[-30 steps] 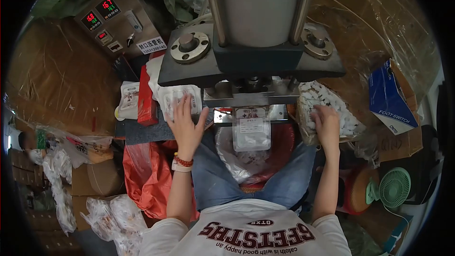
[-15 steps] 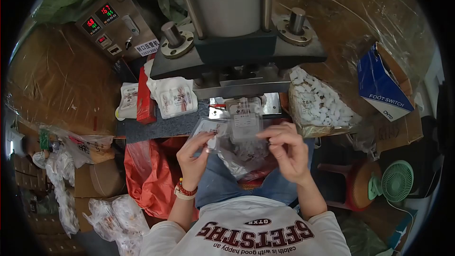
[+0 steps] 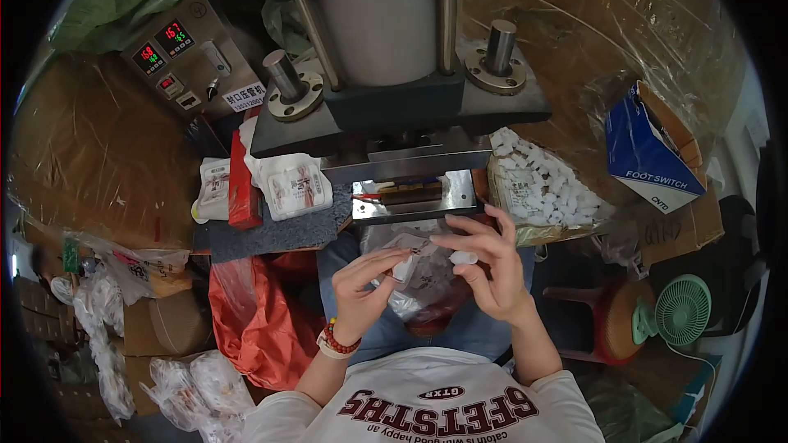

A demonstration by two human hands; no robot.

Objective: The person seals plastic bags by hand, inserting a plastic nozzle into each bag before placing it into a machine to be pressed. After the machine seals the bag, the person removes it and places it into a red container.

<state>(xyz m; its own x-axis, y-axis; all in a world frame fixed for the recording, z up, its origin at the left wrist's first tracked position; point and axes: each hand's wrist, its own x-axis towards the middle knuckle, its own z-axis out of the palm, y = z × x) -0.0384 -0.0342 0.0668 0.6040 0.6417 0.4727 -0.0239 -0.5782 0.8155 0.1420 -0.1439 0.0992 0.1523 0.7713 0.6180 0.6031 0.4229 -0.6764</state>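
Note:
My left hand point(image 3: 365, 283) is closed on a clear printed plastic pouch point(image 3: 404, 267), its fingers over the near edge. Opposite it, my right hand point(image 3: 497, 275) pinches a small white plastic cap point(image 3: 464, 258) between thumb and fingers, with the upper fingers spread. The two hands are apart. Beneath them a clear plastic bag point(image 3: 431, 287) hangs between my knees; what is in it is hard to make out. Just beyond stands the press machine point(image 3: 386, 107), with a shiny metal plate point(image 3: 410, 212) on its near side.
White plastic pieces fill a tray point(image 3: 521, 234) on the right. Stacked printed pouches point(image 3: 297, 189) lie left beside a red box point(image 3: 244, 184). A blue carton point(image 3: 652, 152), a green fan point(image 3: 683, 309) and a red stool point(image 3: 603, 312) are at right; a control box point(image 3: 193, 53) stands left.
The pouch by the metal plate has gone from there. My left hand has moved right with its pouch. A white cap now shows in my right hand. The whole view has shifted slightly.

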